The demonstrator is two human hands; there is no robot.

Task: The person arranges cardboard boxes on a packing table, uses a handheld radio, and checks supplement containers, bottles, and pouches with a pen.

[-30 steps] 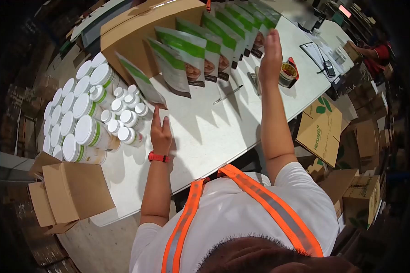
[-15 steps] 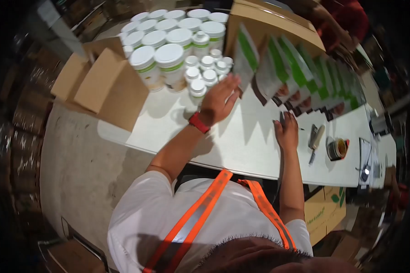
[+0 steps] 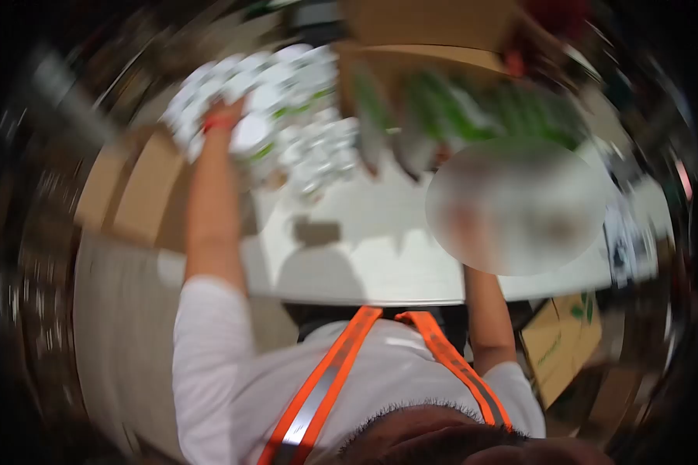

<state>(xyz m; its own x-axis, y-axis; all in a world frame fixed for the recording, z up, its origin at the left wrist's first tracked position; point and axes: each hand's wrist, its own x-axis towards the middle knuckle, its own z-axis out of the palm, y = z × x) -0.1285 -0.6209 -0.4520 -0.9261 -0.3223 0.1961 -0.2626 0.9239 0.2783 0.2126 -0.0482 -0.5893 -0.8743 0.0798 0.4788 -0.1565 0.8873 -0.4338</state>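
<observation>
My left hand (image 3: 225,115), with a red band at the wrist, reaches in among the large white-lidded tubs (image 3: 262,99) at the left of the table. Motion smears its fingers, so its grip cannot be made out. Small white-capped bottles (image 3: 315,155) stand to the right of the tubs. My right hand (image 3: 467,221) is over the right half of the table, inside a blurred patch that hides its fingers. Just beyond it, silver and green pouches (image 3: 450,108) stand in a row in front of a large cardboard box (image 3: 426,54).
An open cardboard box (image 3: 143,186) sits at the table's left end. Blurred items, white among them, lie at the right end of the white table (image 3: 395,271). Below that end is a printed carton (image 3: 562,349). Part of another person (image 3: 551,46) shows beyond the large box.
My left hand has moved left from beside the small bottles and nearest pouch to the large tubs. The view has shifted and blurred. My right hand stays near the pouches.
</observation>
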